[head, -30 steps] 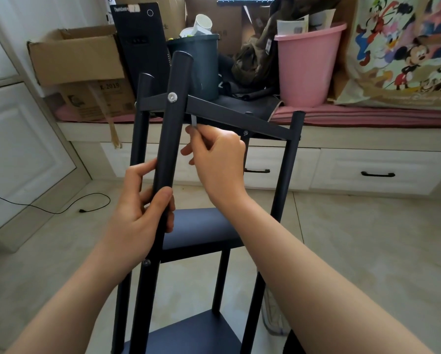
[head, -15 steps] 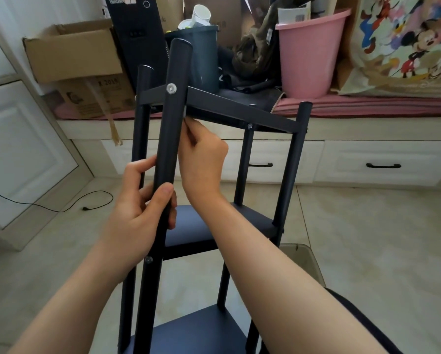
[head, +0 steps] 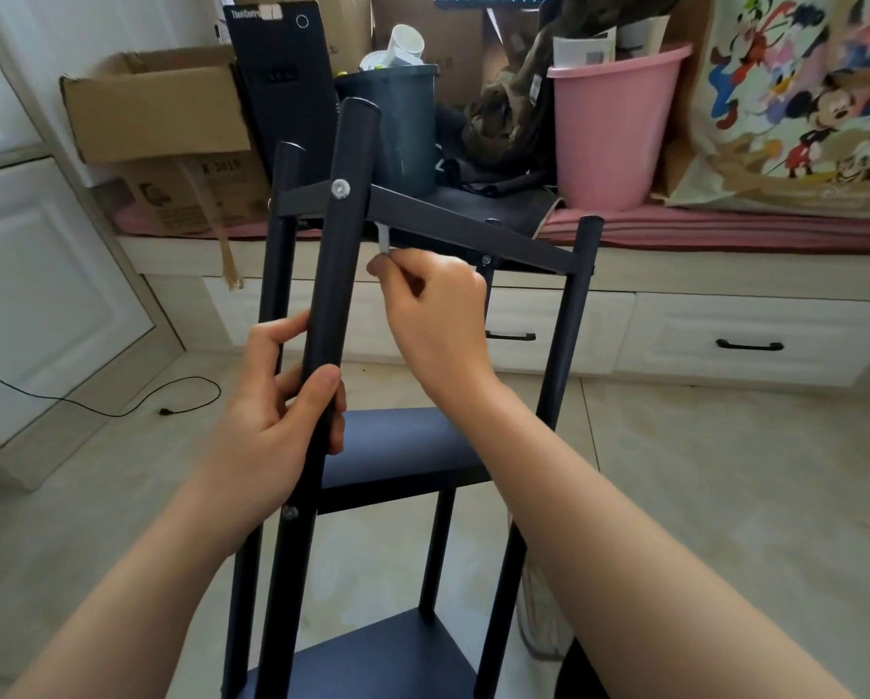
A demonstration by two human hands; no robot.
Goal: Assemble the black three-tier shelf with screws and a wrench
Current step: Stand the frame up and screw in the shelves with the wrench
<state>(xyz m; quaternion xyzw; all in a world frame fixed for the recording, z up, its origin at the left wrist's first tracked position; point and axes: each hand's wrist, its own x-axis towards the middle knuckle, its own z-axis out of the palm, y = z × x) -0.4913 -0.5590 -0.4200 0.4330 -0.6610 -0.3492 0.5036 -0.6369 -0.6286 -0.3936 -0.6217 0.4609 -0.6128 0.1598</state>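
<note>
The black three-tier shelf (head: pixel 473 229) stands upright on the floor in front of me, its top tier tilted toward me. My left hand (head: pixel 271 421) grips the nearest black post (head: pixel 339 254) about halfway down. A silver screw head (head: pixel 341 188) shows on that post at the top tier. My right hand (head: pixel 432 315) pinches a small silver wrench (head: pixel 383 239) whose upper end reaches under the top tier's front rail, right beside the post. Another screw (head: pixel 289 513) sits on the post at the middle tier (head: pixel 397 446).
Behind the shelf a low drawer bench (head: pixel 725 335) carries cardboard boxes (head: pixel 155 103), a dark bin (head: pixel 402 123), a pink bucket (head: pixel 614 133) and a cartoon-print bag (head: pixel 801 93). A black cable (head: pixel 120 406) lies on the tiled floor at left, beside a white cabinet (head: pixel 44 295).
My right hand swung the wrench in toward the post half a second ago and has now come back out to the right. My left hand keeps its grip on the post.
</note>
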